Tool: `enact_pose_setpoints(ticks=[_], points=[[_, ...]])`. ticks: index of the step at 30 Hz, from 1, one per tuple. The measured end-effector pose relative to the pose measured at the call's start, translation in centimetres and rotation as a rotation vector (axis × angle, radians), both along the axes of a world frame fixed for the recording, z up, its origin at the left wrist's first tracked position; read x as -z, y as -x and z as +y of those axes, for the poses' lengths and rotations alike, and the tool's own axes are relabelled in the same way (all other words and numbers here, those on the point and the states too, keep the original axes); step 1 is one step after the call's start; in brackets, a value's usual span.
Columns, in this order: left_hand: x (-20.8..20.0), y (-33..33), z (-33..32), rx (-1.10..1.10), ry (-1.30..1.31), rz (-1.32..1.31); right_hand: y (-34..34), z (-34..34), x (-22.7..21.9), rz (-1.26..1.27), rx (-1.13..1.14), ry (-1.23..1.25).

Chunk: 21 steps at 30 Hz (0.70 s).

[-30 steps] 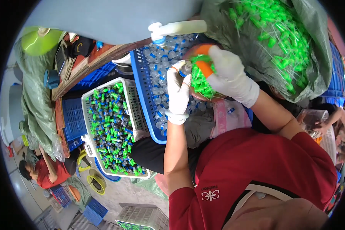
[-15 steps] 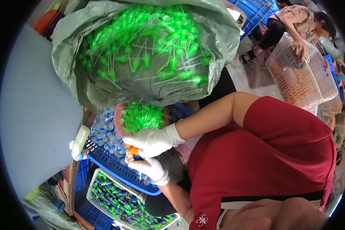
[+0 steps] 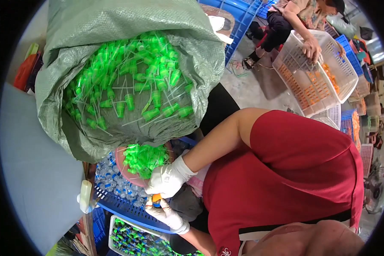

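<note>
My right hand (image 3: pixel 163 181), in a white glove, is closed with a small orange piece (image 3: pixel 156 197) at its fingertips. Just below it my gloved left hand (image 3: pixel 168 216) grips a small bottle (image 3: pixel 157 205), dark with some blue, mostly covered by the fingers. The orange piece meets the bottle's top; its exact kind is unclear. Beside my right hand, a pink bowl (image 3: pixel 120 158) holds bright green caps with thin white tubes (image 3: pixel 145 160). The bowl sits on a blue basket (image 3: pixel 115 208) of small clear bottles with blue bands (image 3: pixel 115 181).
A large grey-green sack (image 3: pixel 128 19) gapes open with more green tubed caps. Below stands a white basket (image 3: pixel 111 234) of green-topped bottles. A pale bottle (image 3: pixel 85 194) is by the grey panel (image 3: pixel 38 166). At upper right another person's hand (image 3: pixel 311 49) grips a white crate (image 3: pixel 318 96).
The view has shifted, so the sack and baskets sit lower and the sack farther left. My hands remain together; the orange piece now shows less, and the bottle's blue part shows.
</note>
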<state>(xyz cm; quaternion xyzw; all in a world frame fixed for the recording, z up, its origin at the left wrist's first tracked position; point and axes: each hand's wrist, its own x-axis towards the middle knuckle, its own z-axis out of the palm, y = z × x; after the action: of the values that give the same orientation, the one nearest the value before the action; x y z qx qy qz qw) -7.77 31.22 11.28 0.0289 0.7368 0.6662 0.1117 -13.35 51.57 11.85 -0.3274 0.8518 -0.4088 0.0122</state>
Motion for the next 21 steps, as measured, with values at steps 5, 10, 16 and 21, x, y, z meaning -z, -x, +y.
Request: enact_pose_setpoints(ticks=[5, 10, 16, 21], points=[[1.2, -0.5, 0.3, 0.016, 0.258, 0.202, 0.2, 0.6, 0.8, 0.230, -0.097, 0.092], [-0.2, -2.0, 0.9, -0.006, 0.226, 0.100, -0.4, -1.2, 0.5, -0.161, -0.131, 0.079], [2.4, -2.9, 1.2, -0.005, 0.461, 0.257, -3.9, 1.8, 0.5, -0.336, 0.028, 0.137], [1.6, -2.7, -10.2, -0.498, 1.002, 0.518, -3.0, 3.0, -0.3, -0.058, 0.001, -0.036]])
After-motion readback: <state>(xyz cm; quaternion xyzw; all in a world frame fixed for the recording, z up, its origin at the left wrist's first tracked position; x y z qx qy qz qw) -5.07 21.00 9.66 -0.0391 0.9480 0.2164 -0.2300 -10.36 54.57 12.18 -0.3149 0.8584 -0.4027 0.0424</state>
